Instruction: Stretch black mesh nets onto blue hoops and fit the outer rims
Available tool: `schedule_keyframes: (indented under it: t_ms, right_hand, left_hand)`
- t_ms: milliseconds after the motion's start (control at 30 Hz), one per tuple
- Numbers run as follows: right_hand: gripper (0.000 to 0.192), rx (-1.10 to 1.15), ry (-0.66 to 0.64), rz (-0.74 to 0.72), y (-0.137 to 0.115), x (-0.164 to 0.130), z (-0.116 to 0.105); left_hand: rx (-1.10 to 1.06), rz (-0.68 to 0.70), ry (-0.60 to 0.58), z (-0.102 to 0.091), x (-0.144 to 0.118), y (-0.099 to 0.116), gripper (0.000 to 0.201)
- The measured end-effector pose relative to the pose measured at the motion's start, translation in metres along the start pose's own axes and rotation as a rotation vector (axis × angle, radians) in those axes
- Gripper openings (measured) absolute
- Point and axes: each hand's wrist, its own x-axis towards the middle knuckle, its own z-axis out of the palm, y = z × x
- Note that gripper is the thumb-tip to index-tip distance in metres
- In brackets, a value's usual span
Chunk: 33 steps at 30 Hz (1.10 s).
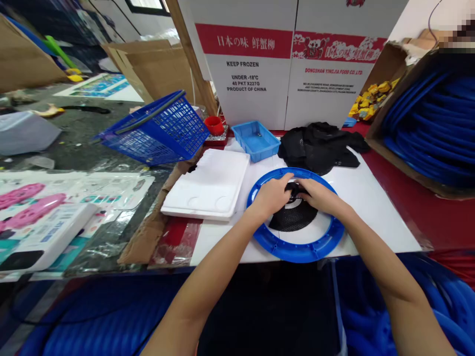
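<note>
Head view, left hand: my left hand point(272, 196) is curled shut, pinching the black mesh point(293, 215).
Head view, right hand: my right hand point(321, 196) is closed on the same mesh.
Mesh: lying inside the blue ring point(297, 249) on the white board point(374, 207).
Nearby: black fabric pile point(319, 146), blue tray point(256, 140), white foam tray point(210, 185).
</note>
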Motion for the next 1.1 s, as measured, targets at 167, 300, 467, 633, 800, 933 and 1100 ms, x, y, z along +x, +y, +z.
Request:
schedule_keyframes:
  t_ms: [167, 300, 467, 633, 800, 933, 1100]
  right_hand:
    - [0.030, 0.160, 0.104, 0.102, 0.007, -0.003, -0.010]
    - [0.036, 0.418, 0.118, 0.202, 0.007, -0.007, -0.022]
    - [0.046, 0.591, -0.004, 0.221, 0.000, -0.009, -0.029]
    - [0.039, 0.422, -0.003, 0.230, -0.003, -0.011, -0.032]
    - [0.031, 0.084, 0.071, 0.126, -0.002, -0.013, -0.030]
    - [0.035, -0.083, 0.233, 0.070, 0.003, -0.018, -0.038]
    - [0.064, -0.173, 0.042, 0.196, 0.022, -0.032, -0.052]
  left_hand:
    - [0.200, -0.060, -0.082, -0.009, 0.004, -0.009, 0.040]
    - [0.246, -0.046, -0.193, -0.013, 0.001, -0.012, 0.044]
    - [0.066, -0.056, -0.325, -0.024, -0.009, -0.019, 0.078]
    - [0.065, -0.040, -0.342, -0.032, -0.012, -0.027, 0.096]
    - [0.303, 0.022, -0.154, -0.034, -0.014, -0.015, 0.087]
    - [0.413, 0.276, -0.027, -0.030, -0.015, 0.002, 0.048]
    - [0.259, 0.444, -0.299, -0.017, -0.019, 0.007, 0.043]
